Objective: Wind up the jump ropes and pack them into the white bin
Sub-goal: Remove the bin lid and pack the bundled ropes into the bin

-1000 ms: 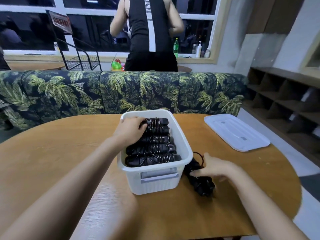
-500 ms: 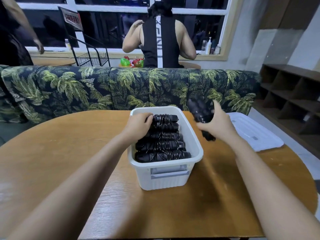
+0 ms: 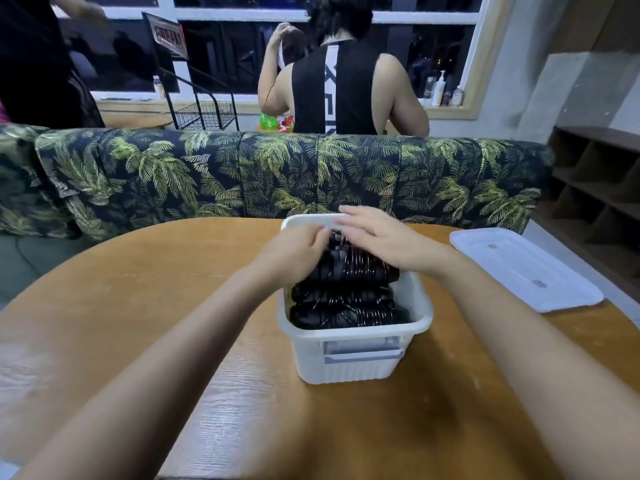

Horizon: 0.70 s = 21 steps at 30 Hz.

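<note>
I have both hands over the far half of the white ribbed plastic bin (image 3: pixel 349 362), which sits on the round wooden desk (image 3: pixel 145 306). My left hand (image 3: pixel 294 252) curls its fingers at the left ends of the black wound jump ropes (image 3: pixel 346 306); I cannot tell whether it pinches one. My right hand (image 3: pixel 388 242) lies flat, fingers spread, pressing down on the topmost bundles. The ropes lie side by side inside the bin, filling it near the rim. The flat white plastic lid (image 3: pixel 523 268) rests on the desk to the right, apart from the bin. Behind the desk runs a palm-leaf patterned sofa (image 3: pixel 277 174).
</note>
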Motion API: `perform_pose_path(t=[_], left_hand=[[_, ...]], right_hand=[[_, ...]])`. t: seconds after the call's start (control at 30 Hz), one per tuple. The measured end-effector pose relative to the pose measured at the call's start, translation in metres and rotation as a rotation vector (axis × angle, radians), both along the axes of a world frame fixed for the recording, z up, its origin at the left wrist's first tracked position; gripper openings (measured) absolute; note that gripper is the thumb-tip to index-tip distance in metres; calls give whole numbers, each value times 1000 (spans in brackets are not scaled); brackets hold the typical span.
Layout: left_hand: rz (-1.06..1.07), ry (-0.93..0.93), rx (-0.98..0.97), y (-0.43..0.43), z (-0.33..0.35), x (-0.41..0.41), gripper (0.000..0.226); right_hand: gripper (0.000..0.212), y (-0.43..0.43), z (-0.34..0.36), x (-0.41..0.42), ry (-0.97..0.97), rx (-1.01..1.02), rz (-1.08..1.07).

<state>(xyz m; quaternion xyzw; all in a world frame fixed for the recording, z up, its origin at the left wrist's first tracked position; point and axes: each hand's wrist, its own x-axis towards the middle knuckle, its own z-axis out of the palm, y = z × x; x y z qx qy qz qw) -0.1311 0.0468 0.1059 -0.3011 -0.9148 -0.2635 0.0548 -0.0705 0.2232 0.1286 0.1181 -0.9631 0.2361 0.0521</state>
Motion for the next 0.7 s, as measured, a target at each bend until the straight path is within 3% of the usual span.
perform_pose_path(t=[0.07, 0.2, 0.37, 0.57, 0.7], left_hand=[[26, 10, -101, 10, -6, 3, 36], [-24, 79, -276, 9, -26, 9, 46], [-2, 39, -481, 7, -28, 13, 59], [-56, 84, -283, 0, -20, 16, 63], [-226, 57, -207, -21, -19, 15, 97]], right_hand=[[45, -11, -7, -8, 71, 51, -55], [49, -17, -39, -13, -39, 237, -93], [45, -23, -42, -5, 19, 288, -129], [55, -12, -37, -3, 45, 153, -83], [81, 12, -28, 15, -24, 119, -23]])
